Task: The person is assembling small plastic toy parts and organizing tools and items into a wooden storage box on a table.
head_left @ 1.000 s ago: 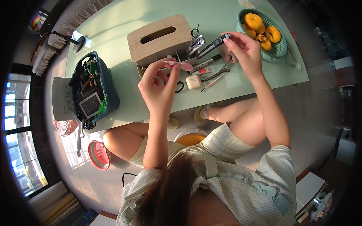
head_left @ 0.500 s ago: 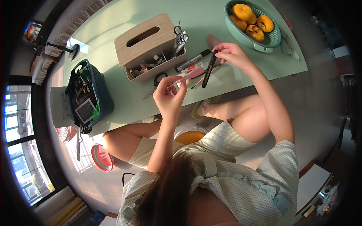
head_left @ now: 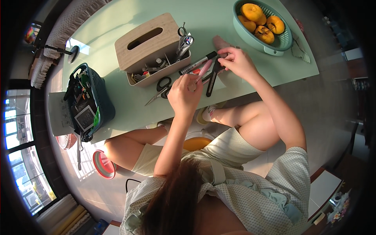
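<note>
My left hand [head_left: 185,94] is closed, its fingers wrapped round a slim tool with a wide pink end [head_left: 204,69]; the rest of the tool is hidden in the hand. The pink end points up and away, close beside a slim black stick-shaped tool [head_left: 212,80]. My right hand [head_left: 237,62] pinches the top of that black tool, which slants down toward the table's near edge. Behind them lies a black-and-grey marker pen [head_left: 197,63]. Scissors [head_left: 159,91] with black handles rest left of my left hand.
A wood-topped tissue box [head_left: 149,39] with compartments of small items stands at the back, and scissors [head_left: 181,31] stick up from it. Farther right is a green basket [head_left: 244,33] of orange fruit [head_left: 252,12]. A dark blue basket [head_left: 105,92] of odds and ends sits left on the green table [head_left: 129,111].
My left hand has moved right, toward the black tool, and the pink end now points more steeply up. My right hand has shifted slightly left with the black tool. The scissors show more fully.
</note>
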Tool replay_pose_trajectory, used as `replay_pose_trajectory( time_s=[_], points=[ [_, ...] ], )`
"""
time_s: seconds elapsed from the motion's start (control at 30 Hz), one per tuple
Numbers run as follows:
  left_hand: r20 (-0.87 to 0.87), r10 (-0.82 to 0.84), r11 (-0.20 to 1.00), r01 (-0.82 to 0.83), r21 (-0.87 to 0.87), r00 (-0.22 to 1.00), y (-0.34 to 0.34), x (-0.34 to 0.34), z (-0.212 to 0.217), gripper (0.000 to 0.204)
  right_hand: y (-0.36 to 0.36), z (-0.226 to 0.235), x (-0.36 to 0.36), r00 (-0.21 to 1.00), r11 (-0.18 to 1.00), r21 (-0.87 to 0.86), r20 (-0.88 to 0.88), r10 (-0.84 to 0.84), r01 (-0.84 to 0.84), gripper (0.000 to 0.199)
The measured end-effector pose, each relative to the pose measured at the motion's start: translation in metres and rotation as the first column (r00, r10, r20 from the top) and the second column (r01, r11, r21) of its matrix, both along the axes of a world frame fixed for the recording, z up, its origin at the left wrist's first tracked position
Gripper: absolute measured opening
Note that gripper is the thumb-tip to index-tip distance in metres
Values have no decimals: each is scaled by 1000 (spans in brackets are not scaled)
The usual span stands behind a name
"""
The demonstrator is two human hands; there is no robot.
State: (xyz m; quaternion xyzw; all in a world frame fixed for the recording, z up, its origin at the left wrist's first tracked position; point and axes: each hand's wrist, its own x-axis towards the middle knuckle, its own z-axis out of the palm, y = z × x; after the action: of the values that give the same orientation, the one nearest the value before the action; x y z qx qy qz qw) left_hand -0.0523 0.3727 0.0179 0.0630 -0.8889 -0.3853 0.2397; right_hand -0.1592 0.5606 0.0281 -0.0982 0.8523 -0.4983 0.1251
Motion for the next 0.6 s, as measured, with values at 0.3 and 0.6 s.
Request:
replay_pose_trajectory(
  time_s=[0.3,0.6],
  points=[
    [16,28,984,-24,-178,999,2,-2,2,18,-2,2,1,994,991,130,-100,53,-39,24],
    [-62,35,994,-41,-105,997,-11,0,11,15,-9,8,0,978,990,132,-195,72,-47,19]
  ],
)
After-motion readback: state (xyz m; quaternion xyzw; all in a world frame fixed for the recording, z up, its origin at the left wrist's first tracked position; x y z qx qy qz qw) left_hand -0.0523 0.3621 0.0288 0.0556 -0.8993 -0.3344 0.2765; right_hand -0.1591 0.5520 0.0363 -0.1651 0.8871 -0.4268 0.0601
